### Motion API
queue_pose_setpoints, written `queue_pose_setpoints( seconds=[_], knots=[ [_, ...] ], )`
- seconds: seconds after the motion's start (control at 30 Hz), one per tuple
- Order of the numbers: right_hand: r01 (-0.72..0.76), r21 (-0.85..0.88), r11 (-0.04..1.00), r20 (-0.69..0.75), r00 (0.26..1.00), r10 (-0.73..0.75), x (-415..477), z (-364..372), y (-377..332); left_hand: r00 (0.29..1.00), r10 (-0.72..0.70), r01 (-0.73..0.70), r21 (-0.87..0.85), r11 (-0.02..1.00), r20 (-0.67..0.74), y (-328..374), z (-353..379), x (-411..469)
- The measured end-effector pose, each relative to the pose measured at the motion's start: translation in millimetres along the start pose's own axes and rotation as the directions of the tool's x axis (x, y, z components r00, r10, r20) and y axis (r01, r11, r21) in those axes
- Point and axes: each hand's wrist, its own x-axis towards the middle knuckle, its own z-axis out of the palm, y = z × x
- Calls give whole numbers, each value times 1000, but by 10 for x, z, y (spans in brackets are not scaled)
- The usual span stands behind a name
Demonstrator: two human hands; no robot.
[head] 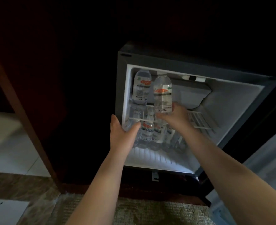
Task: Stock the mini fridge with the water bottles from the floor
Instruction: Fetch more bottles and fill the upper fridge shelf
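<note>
The mini fridge [122, 78] stands open and lit inside a dark cabinet. My right hand [174, 116] grips the base of a clear water bottle [163, 93] with an orange label, upright over the wire shelf [197, 118]. A second bottle [141, 86] stands on the shelf at the left wall. Several bottles [147, 133] stand on the fridge floor below the shelf. My left hand [122, 132] grips a bottle [130, 120] at the lower left, by the shelf's front edge; its fingers are partly hidden behind that bottle.
The fridge door [264, 159] hangs open at the right. A dark wooden cabinet panel [28, 111] runs down the left. A woven rug [134, 211] lies in front, with pale floor tiles [9, 151] at the left.
</note>
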Motion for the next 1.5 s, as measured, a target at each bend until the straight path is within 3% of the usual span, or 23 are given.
queue_pose_setpoints(
  seconds=[0.2,0.67,0.8,0.9,1.07,1.27,1.5],
  knots=[
    [-63,217,974,-60,995,78,169,273,-53,1000,4,-4,7,1000,12,-36,-55,9],
    [-61,135,989,24,998,58,307,343,-80,1000,-2,3,63,998,-16,4,-134,-32],
    [-27,296,955,-117,991,64,3,334,-136,999,-33,29,101,994,43,18,-231,-52],
    [9,307,952,-212,975,60,-365,275,-231,998,-33,26,161,987,46,59,-343,-107],
    [-5,111,994,-3,1000,5,-907,97,-299,999,-31,23,244,969,30,186,-596,-329],
    [27,-21,999,236,971,-21,-1683,-158,-725,999,11,-28,330,944,53,404,-1038,-872],
    [244,-51,968,397,895,-204,-2625,-170,-1383,1000,0,-1,440,898,2,296,-1888,-1668]
  ],
)
